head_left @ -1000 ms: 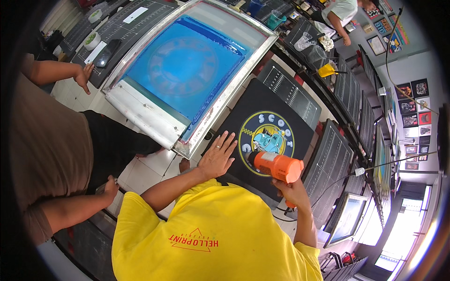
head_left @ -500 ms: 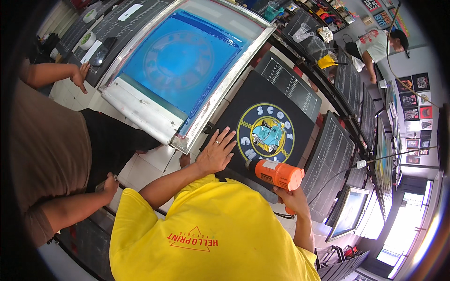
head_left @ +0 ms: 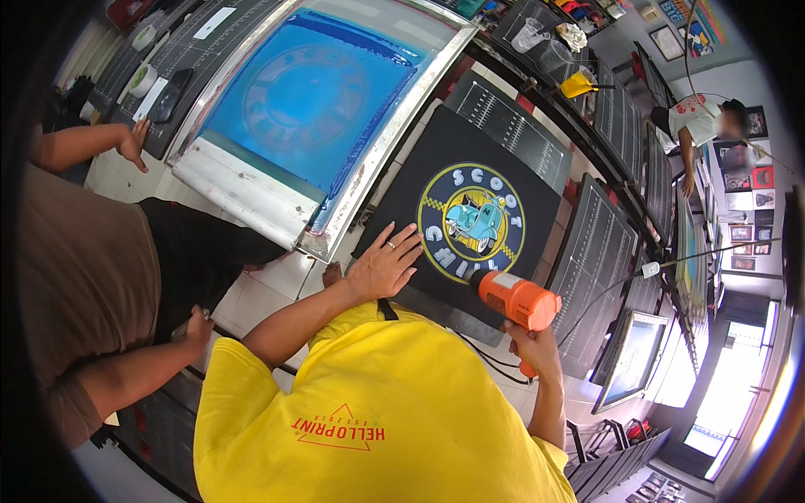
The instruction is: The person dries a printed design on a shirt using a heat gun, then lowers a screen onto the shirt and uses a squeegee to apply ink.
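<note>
My left hand [head_left: 381, 267] lies with its fingers spread at the near left edge of a black printed cloth [head_left: 436, 155], beside a ring on one finger. On the cloth is a round print [head_left: 472, 222] of a turquoise scooter on yellow, inside a dark lettered ring. My right hand [head_left: 531, 345] is closed round the handle of an orange heat gun [head_left: 520, 299]. The gun's dark nozzle points left, at the print's lower edge. Below it, part of the grey-black board shows under the cloth.
At the left a silkscreen frame [head_left: 289, 220] carries blue mesh. A person in brown [head_left: 92, 277] stands beside it. Black ruled boards [head_left: 591, 268] lie to the right, crossed by a cable [head_left: 704, 256]. A yellow container [head_left: 579, 85] stands farther back, where another person [head_left: 694, 121] works.
The heat gun has moved right along the print's near edge in my right hand. My left hand stays flat at the cloth's edge. The far person has shifted lower in view.
</note>
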`<state>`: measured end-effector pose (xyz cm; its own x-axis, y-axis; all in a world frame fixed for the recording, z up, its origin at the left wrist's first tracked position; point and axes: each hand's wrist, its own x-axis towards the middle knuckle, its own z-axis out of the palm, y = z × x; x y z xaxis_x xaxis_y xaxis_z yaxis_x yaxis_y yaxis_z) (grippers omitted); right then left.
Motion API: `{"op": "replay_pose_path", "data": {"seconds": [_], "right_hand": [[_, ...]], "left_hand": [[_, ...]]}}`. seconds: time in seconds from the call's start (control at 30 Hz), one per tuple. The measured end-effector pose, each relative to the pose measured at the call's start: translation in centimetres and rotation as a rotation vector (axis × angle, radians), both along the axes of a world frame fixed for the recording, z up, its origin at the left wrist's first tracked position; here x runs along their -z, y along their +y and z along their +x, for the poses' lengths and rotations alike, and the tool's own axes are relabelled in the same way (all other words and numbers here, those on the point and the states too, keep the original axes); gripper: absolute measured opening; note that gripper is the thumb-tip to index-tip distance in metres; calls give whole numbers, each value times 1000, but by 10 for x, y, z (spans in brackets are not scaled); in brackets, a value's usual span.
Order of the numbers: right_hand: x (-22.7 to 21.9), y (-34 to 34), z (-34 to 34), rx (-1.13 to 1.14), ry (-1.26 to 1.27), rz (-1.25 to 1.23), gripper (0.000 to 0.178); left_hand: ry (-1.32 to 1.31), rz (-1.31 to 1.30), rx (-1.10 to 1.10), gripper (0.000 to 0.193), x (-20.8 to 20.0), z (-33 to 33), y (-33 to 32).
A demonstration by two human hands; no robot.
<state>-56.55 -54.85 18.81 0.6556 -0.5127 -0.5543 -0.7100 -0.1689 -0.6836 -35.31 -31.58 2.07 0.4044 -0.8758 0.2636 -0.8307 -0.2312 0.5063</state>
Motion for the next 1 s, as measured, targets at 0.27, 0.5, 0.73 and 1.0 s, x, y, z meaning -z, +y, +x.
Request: {"op": "replay_pose_path", "data": {"seconds": [0.27, 0.5, 0.73, 1.0], "right_hand": [[4, -9, -22, 84, -45, -52, 30], [8, -21, -35, 207, -29, -116, 25], [0, -27, -22, 256, -94, -183, 17], [-1, -16, 20, 53, -115, 30, 25]], "left_hand": [[9, 41, -5, 48, -5, 0, -2], [5, 46, -5, 50, -8, 0, -3], [11, 48, -5, 51, -5, -2, -3], [-10, 47, -13, 51, -6, -3, -2]]}}
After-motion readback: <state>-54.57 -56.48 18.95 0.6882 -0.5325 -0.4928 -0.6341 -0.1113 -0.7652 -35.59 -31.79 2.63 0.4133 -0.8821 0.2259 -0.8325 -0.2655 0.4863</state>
